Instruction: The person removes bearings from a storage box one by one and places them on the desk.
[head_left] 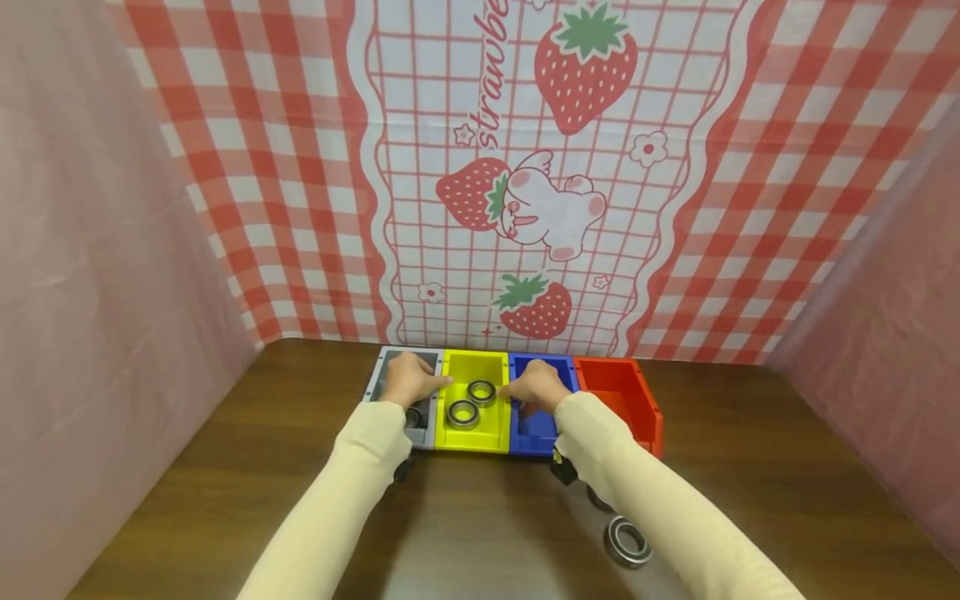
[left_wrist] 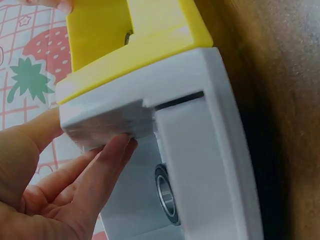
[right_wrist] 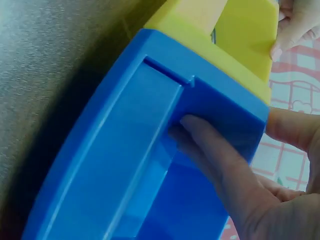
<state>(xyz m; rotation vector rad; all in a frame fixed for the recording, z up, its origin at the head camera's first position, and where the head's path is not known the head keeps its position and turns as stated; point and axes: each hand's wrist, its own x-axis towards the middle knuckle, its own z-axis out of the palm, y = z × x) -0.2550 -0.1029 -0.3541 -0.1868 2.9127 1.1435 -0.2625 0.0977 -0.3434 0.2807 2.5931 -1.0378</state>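
Note:
My left hand (head_left: 408,379) grips the wall where the grey bin (left_wrist: 200,145) meets the yellow bin (head_left: 465,371). Its fingers reach down inside the grey bin while the thumb is on the yellow side. My right hand (head_left: 538,385) pinches the wall between the blue bin (right_wrist: 125,125) and the yellow one, fingers inside the blue bin. Two ball bearings, one nearer the back (head_left: 469,393) and one nearer the front (head_left: 452,415), lie in the yellow bin. Another bearing (left_wrist: 159,182) leans in the grey bin, partly covered by my left hand in the head view.
A red bin (head_left: 618,383) ends the row on the right. Before it on the wooden table (head_left: 480,533) lie a bearing (head_left: 612,542) and another bearing (head_left: 597,500), partly hidden by my right sleeve. A strawberry-print cloth (head_left: 525,275) hangs close behind the bins.

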